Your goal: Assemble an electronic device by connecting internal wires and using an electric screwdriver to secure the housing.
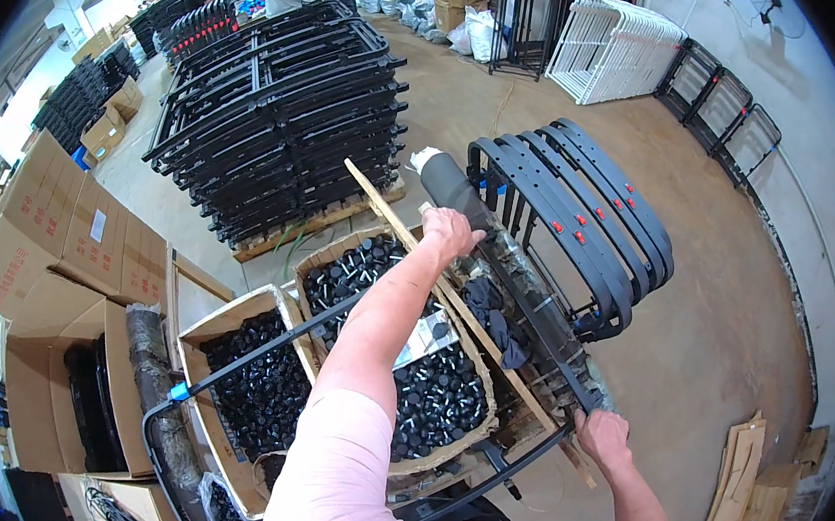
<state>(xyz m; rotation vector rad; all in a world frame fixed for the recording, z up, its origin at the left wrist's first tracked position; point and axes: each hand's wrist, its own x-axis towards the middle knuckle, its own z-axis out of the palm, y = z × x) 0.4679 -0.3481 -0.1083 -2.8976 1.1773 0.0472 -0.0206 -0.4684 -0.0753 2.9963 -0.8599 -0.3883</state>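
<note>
A black tubular frame with rounded corners and a blue clip lies across the bench in front of me. My left hand is closed round its far right corner. Lower right, the fingers of my right hand wrap round the near right corner. Beneath the frame's right side runs a long, worn, wrapped support. Under my left arm, a carton holds many black round-headed feet with metal bolts. Left of it, another carton is full of small black parts. My arm hides some of both.
Several curved black frames with red clips stand beyond the support. A tall stack of black frames rises at the far left. Open cardboard boxes stand left. White frames lean by the wall; flattened cardboard lies right.
</note>
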